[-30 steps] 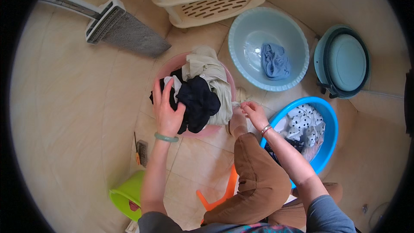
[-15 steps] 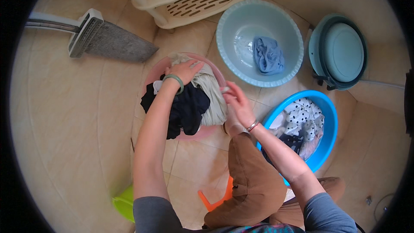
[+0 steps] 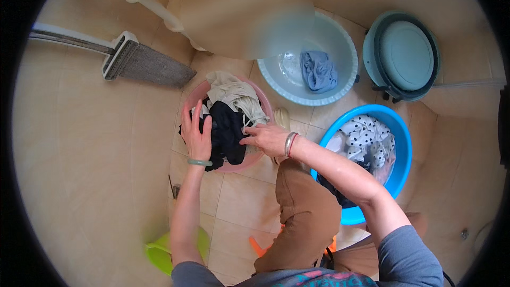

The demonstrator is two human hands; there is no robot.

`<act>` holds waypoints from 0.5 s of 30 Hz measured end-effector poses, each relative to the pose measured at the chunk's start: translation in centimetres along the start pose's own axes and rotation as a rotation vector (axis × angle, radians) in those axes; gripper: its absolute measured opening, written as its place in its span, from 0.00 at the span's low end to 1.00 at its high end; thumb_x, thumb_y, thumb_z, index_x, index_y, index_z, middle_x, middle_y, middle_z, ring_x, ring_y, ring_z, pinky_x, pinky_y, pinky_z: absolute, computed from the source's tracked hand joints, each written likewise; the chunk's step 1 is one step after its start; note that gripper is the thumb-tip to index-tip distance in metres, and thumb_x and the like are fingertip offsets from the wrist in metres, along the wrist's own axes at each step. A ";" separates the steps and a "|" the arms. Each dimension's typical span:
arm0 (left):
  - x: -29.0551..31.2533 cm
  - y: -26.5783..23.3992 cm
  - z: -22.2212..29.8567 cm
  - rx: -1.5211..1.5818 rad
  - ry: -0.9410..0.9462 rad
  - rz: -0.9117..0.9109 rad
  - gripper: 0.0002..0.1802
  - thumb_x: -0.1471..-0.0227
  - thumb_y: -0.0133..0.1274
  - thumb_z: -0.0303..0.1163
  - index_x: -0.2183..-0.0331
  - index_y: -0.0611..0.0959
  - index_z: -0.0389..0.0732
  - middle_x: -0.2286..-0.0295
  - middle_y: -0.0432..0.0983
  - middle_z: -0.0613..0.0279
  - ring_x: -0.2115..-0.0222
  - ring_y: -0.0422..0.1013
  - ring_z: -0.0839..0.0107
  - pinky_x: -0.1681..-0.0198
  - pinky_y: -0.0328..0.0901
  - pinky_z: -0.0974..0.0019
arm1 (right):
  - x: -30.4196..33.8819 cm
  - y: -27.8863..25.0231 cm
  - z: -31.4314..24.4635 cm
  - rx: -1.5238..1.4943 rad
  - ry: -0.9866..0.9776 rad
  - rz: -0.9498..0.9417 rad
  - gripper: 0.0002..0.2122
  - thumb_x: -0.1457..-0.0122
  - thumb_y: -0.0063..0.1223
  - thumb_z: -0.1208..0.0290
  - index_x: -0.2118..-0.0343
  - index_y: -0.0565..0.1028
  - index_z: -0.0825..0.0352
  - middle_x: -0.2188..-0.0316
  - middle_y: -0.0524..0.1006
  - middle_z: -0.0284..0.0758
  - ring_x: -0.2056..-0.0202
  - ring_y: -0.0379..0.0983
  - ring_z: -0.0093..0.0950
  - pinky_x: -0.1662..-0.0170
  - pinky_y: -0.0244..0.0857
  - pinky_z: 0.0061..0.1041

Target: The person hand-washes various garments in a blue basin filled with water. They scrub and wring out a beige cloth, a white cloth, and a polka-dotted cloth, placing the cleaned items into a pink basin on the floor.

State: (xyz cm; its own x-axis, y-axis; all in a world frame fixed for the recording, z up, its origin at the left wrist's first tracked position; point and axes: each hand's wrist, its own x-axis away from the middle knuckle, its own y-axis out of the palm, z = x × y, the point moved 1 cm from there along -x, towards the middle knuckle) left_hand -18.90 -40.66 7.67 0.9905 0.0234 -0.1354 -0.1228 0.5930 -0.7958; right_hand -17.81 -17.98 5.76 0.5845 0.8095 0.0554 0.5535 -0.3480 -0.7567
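A pink basin (image 3: pixel 269 102) on the tiled floor holds a black garment (image 3: pixel 227 127) and a pale cream garment (image 3: pixel 234 93), heaped together. My left hand (image 3: pixel 196 134) is open over the basin's left side, fingers spread against the edge of the black garment. From the right my right hand (image 3: pixel 268 138) reaches in, its fingers apart and stretched onto the clothes where black meets cream. A thin pale strip lies by its fingertips; whether they touch it is unclear. Nothing is visibly gripped in either hand.
A light blue basin (image 3: pixel 348 82) with a folded blue cloth (image 3: pixel 319 72) stands beyond. To the right are a bright blue tub (image 3: pixel 406 151) of clothes and stacked teal basins (image 3: pixel 406 56). A mop (image 3: pixel 154 64) is left, a green container (image 3: pixel 159 258) near. A blurred oval hides part of the rack (image 3: pixel 154 13).
Both hands have shifted: the left pulled back from the cream garment to the black one's left edge, the right moved left from the basin's rim onto the clothes. The cream garment now sits further inside.
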 end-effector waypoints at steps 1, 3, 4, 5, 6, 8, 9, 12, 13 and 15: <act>1.2 -0.2 -0.9 -0.061 -0.047 -0.020 0.27 0.43 0.46 0.45 0.44 0.68 0.47 0.40 0.51 0.49 0.40 0.50 0.52 0.40 0.48 0.55 | 0.3 -1.1 -1.0 0.003 0.001 0.022 0.26 0.55 0.51 0.79 0.49 0.70 0.54 0.51 0.70 0.35 0.58 0.70 0.35 0.52 0.66 0.32; 3.5 0.5 -3.0 -0.155 -0.134 -0.081 0.29 0.44 0.47 0.48 0.43 0.66 0.49 0.39 0.47 0.48 0.39 0.47 0.51 0.39 0.46 0.53 | 1.7 -2.9 -2.2 0.093 -0.106 0.175 0.27 0.55 0.51 0.79 0.49 0.70 0.48 0.50 0.71 0.32 0.61 0.71 0.32 0.54 0.67 0.32; 4.6 0.8 -4.2 -0.071 -0.194 -0.057 0.30 0.45 0.49 0.46 0.43 0.66 0.48 0.40 0.49 0.46 0.39 0.48 0.50 0.39 0.46 0.54 | 2.0 -4.7 -3.2 0.053 -0.158 0.190 0.26 0.54 0.50 0.79 0.49 0.71 0.49 0.54 0.74 0.32 0.62 0.73 0.32 0.57 0.68 0.31; 4.5 0.7 -4.4 -0.036 -0.136 -0.022 0.29 0.45 0.50 0.44 0.43 0.67 0.47 0.40 0.50 0.45 0.40 0.49 0.50 0.39 0.47 0.55 | 2.5 -6.5 -3.8 -0.066 -0.199 0.296 0.25 0.52 0.49 0.81 0.50 0.72 0.51 0.56 0.76 0.32 0.61 0.74 0.33 0.58 0.69 0.31; 4.1 1.0 -3.8 0.006 -0.073 0.017 0.28 0.46 0.52 0.41 0.44 0.68 0.47 0.41 0.51 0.44 0.40 0.50 0.50 0.40 0.48 0.56 | 3.5 -8.6 -4.0 -0.174 -0.236 0.407 0.23 0.51 0.48 0.82 0.51 0.73 0.54 0.58 0.77 0.33 0.61 0.74 0.34 0.58 0.69 0.30; 1.8 0.5 0.1 0.111 -0.054 0.004 0.27 0.47 0.53 0.35 0.46 0.70 0.44 0.42 0.54 0.44 0.42 0.54 0.51 0.41 0.51 0.58 | 5.8 -12.8 -3.4 -0.295 -0.211 0.557 0.19 0.49 0.46 0.84 0.54 0.75 0.60 0.60 0.78 0.35 0.62 0.75 0.34 0.58 0.70 0.29; 0.6 0.8 0.7 0.142 -0.012 -0.009 0.24 0.48 0.53 0.33 0.49 0.72 0.42 0.44 0.59 0.46 0.43 0.57 0.53 0.42 0.53 0.59 | 7.4 -14.7 -2.8 -0.410 -0.132 0.562 0.17 0.48 0.47 0.84 0.56 0.76 0.63 0.61 0.78 0.36 0.64 0.76 0.29 0.60 0.70 0.25; -3.1 1.1 5.6 0.231 0.120 -0.094 0.17 0.48 0.53 0.32 0.55 0.77 0.39 0.52 0.69 0.51 0.49 0.65 0.59 0.47 0.59 0.63 | 13.1 -17.2 -0.3 -0.755 0.194 0.671 0.11 0.41 0.50 0.74 0.56 0.76 0.65 0.65 0.79 0.32 0.67 0.74 0.19 0.63 0.69 0.20; -4.3 1.6 8.2 0.311 0.089 -0.212 0.16 0.47 0.52 0.31 0.56 0.78 0.38 0.54 0.71 0.52 0.52 0.67 0.61 0.49 0.60 0.64 | 15.8 -17.3 0.8 -0.739 0.356 0.667 0.11 0.40 0.49 0.70 0.56 0.76 0.66 0.65 0.79 0.31 0.68 0.74 0.18 0.65 0.68 0.19; -5.3 3.6 14.3 0.458 0.022 -0.460 0.15 0.47 0.52 0.31 0.57 0.79 0.38 0.59 0.74 0.55 0.57 0.70 0.66 0.54 0.64 0.67 | 22.2 -15.7 3.3 -0.695 0.628 0.650 0.12 0.39 0.49 0.64 0.57 0.76 0.65 0.66 0.79 0.30 0.70 0.73 0.17 0.67 0.67 0.17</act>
State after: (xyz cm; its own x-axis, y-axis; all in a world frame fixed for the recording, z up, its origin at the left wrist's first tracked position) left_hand -23.70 -27.14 13.91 0.9336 -0.3285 0.1430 0.3572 0.8218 -0.4439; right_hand -15.47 6.95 16.71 0.9661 0.0684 0.2489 0.1316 -0.9600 -0.2473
